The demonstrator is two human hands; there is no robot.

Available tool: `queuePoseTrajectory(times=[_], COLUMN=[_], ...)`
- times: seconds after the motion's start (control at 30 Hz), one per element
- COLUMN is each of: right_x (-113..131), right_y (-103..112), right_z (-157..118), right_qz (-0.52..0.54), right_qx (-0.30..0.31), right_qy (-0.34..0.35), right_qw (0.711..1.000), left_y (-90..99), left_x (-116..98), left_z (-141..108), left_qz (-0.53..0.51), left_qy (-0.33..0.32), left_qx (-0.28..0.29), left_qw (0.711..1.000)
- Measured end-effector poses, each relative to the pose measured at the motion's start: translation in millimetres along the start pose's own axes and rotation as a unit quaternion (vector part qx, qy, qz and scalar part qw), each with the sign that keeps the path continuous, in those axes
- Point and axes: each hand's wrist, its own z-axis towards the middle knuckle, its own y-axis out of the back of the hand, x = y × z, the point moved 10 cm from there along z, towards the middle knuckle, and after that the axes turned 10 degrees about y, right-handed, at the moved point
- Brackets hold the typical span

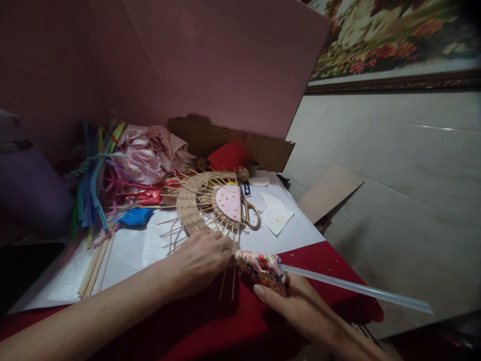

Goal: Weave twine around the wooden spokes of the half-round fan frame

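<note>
Red cloth and white paper cover the worktop (pixel 296 239). Left hand (pixel 210 249) closes on the woven straw piece (pixel 191 203); right hand (pixel 285 301) holds the flowery glue gun (pixel 260 265).

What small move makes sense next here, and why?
Probably a small dab from the floral-covered glue gun onto the lower edge of the twine weaving: the right hand holds the gun with its front close to that edge, the left hand is there too, and a translucent glue stick juts from the gun's back.
</note>
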Motion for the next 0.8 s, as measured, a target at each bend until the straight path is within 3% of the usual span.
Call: queuePoseTrajectory(times=[0.23, 0.6, 0.8], right_x=[-1.1, -15.0, -1.3], right_y=[3.2, -5.1, -3.5], right_z=[-4.0, -3.7, 0.7], right_qz=[-0.044, 0.0, -0.015], right_qx=[0.006, 0.031, 0.029], right_qy=[0.002, -0.05, -0.037], right_qw=[0.999, 0.998, 0.999], left_y=[0.4, -3.3, -3.1], left_x=[12.3, 22.3, 22.5], left_z=[4.6, 7.4, 6.3], left_qz=[-0.047, -0.115, -0.114], left_qy=[0.041, 0.074, 0.083], left_qx=[-0.015, 0.009, 0.006], left_qw=[0.998, 0.991, 0.99])
